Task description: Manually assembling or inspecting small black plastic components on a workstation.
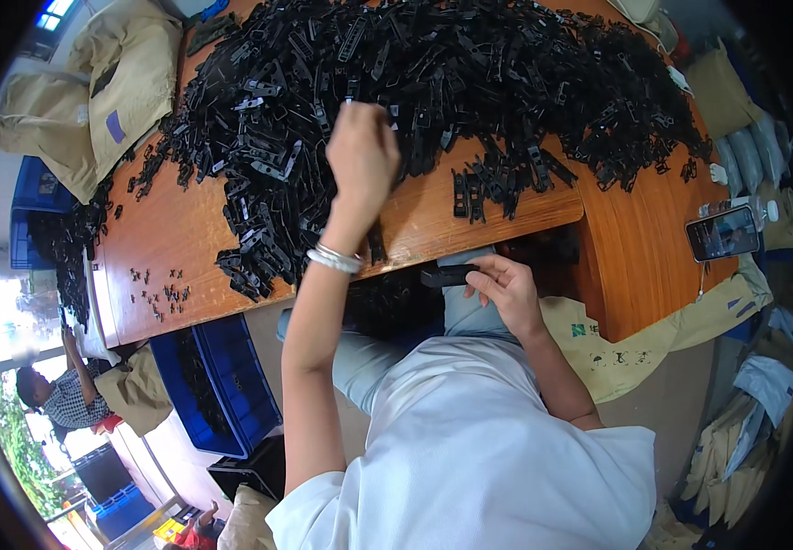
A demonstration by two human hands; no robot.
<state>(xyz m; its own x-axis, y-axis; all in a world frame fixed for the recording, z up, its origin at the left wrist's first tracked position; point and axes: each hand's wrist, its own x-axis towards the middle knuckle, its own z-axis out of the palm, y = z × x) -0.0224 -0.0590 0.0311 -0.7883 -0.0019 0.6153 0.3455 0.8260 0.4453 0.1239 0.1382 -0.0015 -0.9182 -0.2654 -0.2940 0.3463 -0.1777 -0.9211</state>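
Observation:
A wide heap of long black plastic clip-like parts (470, 82) covers much of the wooden table (451, 220). My left hand (362, 151) is over the near side of this heap, its fingers curled downward. What they close on is hidden behind the knuckles. Lower down, just off the table's front edge and above my lap, my right hand (508, 286) pinches one black plastic clip (449, 276) between thumb and fingers. The clip points to the left. Several similar parts (483, 191) lie in a loose cluster on the wood beyond my right hand.
Small dark pieces (163, 295) are scattered at the table's left. A phone (722, 234) and a clear bottle (767, 213) are at the right edge. Blue crates (245, 385) stand below the left side. Brown sacks (131, 92) rest at far left; another person (57, 399) works beyond.

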